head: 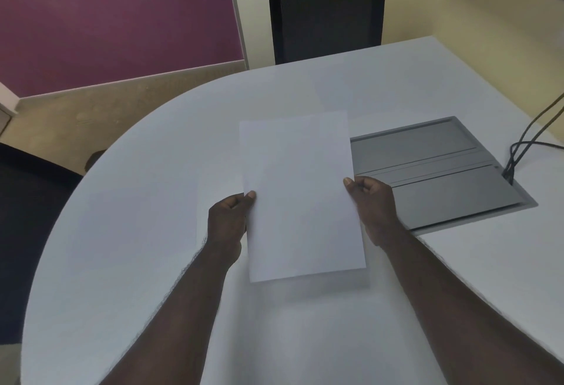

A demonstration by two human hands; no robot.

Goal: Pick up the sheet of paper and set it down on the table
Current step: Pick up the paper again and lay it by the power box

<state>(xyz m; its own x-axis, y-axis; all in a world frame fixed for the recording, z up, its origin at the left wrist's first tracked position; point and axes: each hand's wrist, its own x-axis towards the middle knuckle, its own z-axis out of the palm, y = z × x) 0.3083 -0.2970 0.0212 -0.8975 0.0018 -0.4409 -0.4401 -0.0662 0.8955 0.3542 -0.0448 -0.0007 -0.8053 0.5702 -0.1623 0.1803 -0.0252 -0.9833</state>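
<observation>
A blank white sheet of paper [300,195] hangs a little above the white table [137,232], casting a soft shadow under its near edge. My left hand [227,223] pinches the sheet's left edge between thumb and fingers. On the opposite edge, my right hand [374,206] holds it the same way, thumb on top. The sheet is flat, long side pointing away from me. Both forearms reach in from the bottom of the view.
A grey cable hatch [439,171] is set into the table right of the sheet, with black cables [522,146] running out of its far corner. A dark chair [27,232] stands at the left edge. A black panel [323,9] and purple wall stand beyond.
</observation>
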